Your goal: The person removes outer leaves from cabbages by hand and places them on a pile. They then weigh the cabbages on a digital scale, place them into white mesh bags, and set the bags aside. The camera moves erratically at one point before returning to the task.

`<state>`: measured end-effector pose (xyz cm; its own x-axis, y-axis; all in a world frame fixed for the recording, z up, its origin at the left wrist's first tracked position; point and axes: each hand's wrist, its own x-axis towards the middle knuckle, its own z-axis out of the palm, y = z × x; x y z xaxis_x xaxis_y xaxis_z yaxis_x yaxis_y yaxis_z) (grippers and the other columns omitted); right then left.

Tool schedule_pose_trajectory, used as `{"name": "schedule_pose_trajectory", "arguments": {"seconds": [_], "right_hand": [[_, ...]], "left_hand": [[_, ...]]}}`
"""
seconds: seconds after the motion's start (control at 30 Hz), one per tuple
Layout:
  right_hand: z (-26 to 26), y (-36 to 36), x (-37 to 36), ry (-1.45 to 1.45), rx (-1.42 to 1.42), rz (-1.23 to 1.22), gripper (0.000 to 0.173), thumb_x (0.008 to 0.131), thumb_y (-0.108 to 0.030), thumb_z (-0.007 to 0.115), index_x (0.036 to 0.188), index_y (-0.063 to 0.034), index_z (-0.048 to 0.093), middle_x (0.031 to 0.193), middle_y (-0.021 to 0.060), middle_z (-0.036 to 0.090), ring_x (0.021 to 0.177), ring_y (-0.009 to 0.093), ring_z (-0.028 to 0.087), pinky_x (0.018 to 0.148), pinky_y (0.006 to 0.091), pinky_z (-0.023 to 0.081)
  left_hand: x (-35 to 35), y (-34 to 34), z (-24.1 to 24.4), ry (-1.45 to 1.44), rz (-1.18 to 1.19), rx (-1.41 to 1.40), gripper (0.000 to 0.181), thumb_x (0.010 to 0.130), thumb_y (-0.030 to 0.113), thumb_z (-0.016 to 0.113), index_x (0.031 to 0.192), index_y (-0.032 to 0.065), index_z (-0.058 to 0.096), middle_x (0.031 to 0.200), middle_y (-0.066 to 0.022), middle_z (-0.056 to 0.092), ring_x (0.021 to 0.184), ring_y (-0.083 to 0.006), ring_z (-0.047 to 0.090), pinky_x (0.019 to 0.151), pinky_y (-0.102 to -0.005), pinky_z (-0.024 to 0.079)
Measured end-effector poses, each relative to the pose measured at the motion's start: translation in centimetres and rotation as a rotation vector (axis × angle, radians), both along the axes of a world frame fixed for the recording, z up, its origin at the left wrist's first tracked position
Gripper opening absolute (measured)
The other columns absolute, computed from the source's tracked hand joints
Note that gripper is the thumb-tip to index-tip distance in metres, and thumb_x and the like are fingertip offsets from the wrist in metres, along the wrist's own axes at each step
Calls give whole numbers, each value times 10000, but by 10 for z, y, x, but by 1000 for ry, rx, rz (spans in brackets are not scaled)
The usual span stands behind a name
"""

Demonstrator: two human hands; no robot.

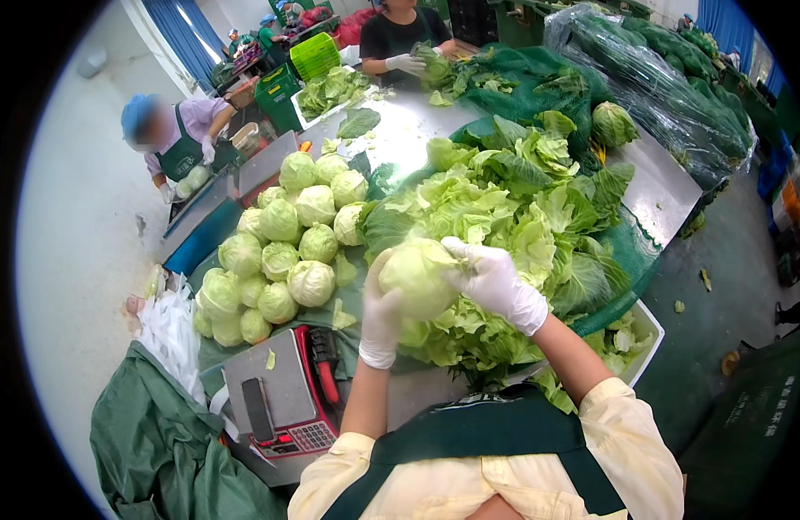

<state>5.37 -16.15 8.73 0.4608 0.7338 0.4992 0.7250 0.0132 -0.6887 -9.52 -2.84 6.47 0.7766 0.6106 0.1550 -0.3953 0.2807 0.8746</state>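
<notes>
A pale green cabbage head (418,278) is held up in front of me, slightly blurred. My left hand (382,312), in a white glove, cups it from the left. At its right edge, the bent fingers of my gloved right hand (497,281) grip the outer leaves; the exact hold is blurred. Under and behind the cabbage spreads a large heap of loose cabbage leaves (465,201), partly on green netting (634,250). To the left, several trimmed cabbage heads (280,221) are piled on the table.
A red-framed weighing scale (276,370) carries a dark phone-like object (258,409). Beside it lies a red-and-black handled tool (324,364). A white bin (647,351) of leaves stands at right. Co-workers handle cabbages across the metal table (406,123) and at left. Wrapped net sacks (660,97) lie behind.
</notes>
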Motion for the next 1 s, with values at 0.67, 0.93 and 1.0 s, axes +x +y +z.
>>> {"name": "schedule_pose_trajectory", "arguments": {"seconds": [0.67,0.93,1.0], "right_hand": [[11,-6,-42,135,21,21,560,764,-367,753,1168,-28,564,739,134,641,643,285,660,566,334,519],[-3,38,-71,-164,-10,271,193,706,-87,685,833,-59,542,648,123,575,598,320,605,533,374,487],[1,34,-83,102,-89,502,105,743,-98,657,807,-64,581,642,129,576,610,316,602,559,358,488]], "left_hand": [[-19,17,-31,-294,-116,-600,678,865,530,470,1419,170,320,1444,-79,348,1322,-294,330,1053,-505,323],[-34,24,-56,199,412,407,736,840,476,547,1419,121,262,1419,-97,370,1265,-298,408,1045,-458,349],[-45,25,-43,399,668,795,844,779,369,694,1408,69,219,1382,-127,395,1238,-293,441,1041,-429,357]]}}
